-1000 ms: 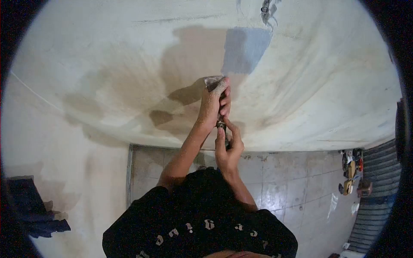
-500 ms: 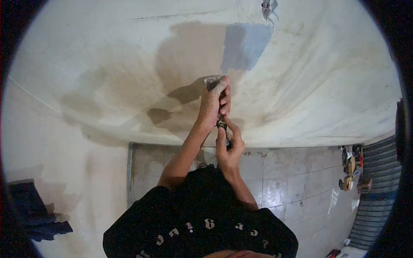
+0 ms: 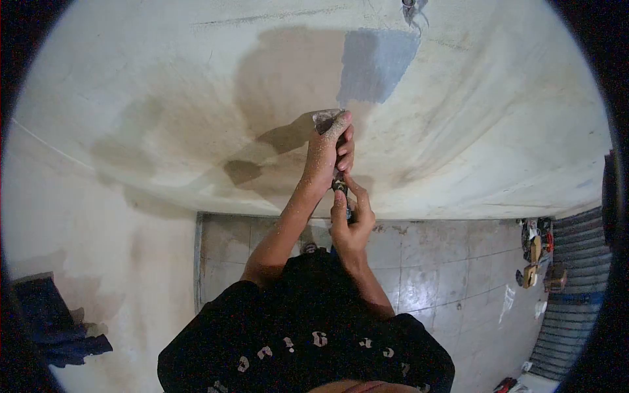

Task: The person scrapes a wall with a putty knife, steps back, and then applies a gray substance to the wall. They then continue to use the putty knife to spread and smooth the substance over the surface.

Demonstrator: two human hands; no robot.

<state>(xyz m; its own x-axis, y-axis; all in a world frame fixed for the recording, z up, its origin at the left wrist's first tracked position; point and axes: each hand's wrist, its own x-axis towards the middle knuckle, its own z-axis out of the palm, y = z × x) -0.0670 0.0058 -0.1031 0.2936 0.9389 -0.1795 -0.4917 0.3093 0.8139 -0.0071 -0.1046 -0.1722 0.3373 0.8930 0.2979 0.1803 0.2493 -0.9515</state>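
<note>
Both of my hands hold a scraper against a plastered wall (image 3: pixel 164 78). My left hand (image 3: pixel 322 157), dusted with plaster, is wrapped round the upper part of the handle just below the metal blade (image 3: pixel 325 119). The blade's edge presses on the wall beside a grey patch (image 3: pixel 380 69). My right hand (image 3: pixel 349 223) is closed on the lower end of the dark handle (image 3: pixel 339 187), its index finger stretched up along it. Brown damp-looking stains spread over the wall left of the blade.
Below the wall lies a tiled floor (image 3: pixel 432 275). A dark cloth (image 3: pixel 56 324) sits at the lower left. Several tools (image 3: pixel 534 255) lie on the floor at the right, by a corrugated shutter (image 3: pixel 576 301). My black shirt fills the bottom of the view.
Both hands and the scraper have shifted slightly upward on the wall, the blade now nearer the grey patch. The grip is unchanged.
</note>
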